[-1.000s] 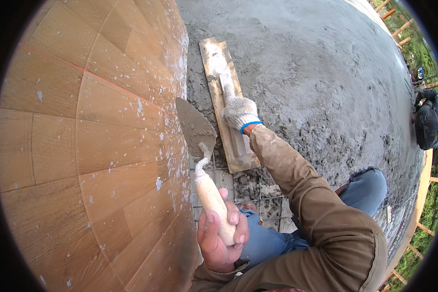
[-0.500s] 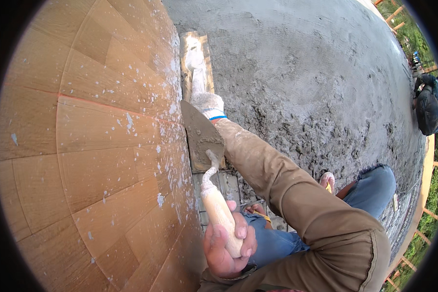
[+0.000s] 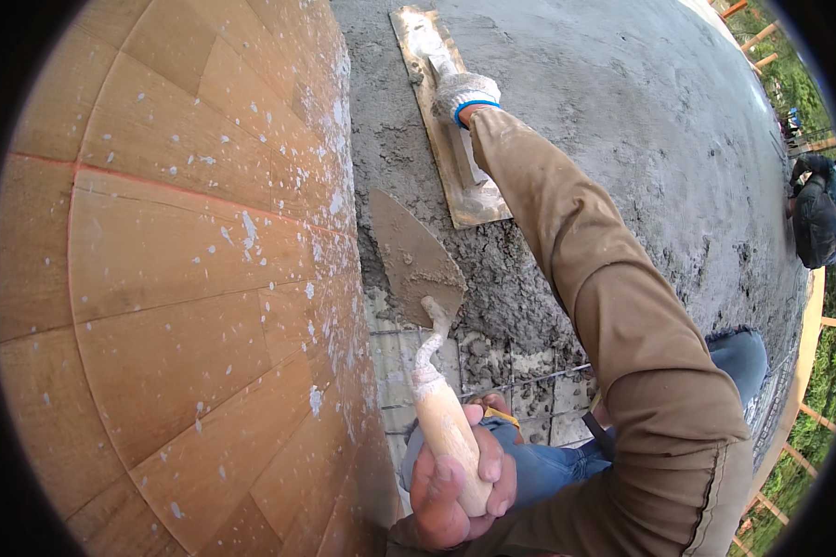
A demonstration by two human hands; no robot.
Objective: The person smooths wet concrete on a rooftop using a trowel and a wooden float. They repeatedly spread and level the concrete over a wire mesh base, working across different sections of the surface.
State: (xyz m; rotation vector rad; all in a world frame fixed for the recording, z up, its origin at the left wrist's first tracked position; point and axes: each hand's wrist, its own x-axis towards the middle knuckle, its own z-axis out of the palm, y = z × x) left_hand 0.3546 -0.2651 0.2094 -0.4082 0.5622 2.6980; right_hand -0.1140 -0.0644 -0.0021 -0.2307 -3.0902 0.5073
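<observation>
Where under gloved right hand [image 3: 461,96], float handle [image 3: 442,66] invisible.

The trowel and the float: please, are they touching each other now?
Apart. The head view shows it: grey concrete is visible between the trowel blade and the nearest lower corner of the float.

The trowel blade [image 3: 409,251] is matt, crusted metal, its handle [image 3: 450,432] smooth wood; the near concrete [image 3: 511,274] looks rough, the glove [image 3: 466,90] knitted cloth.
</observation>
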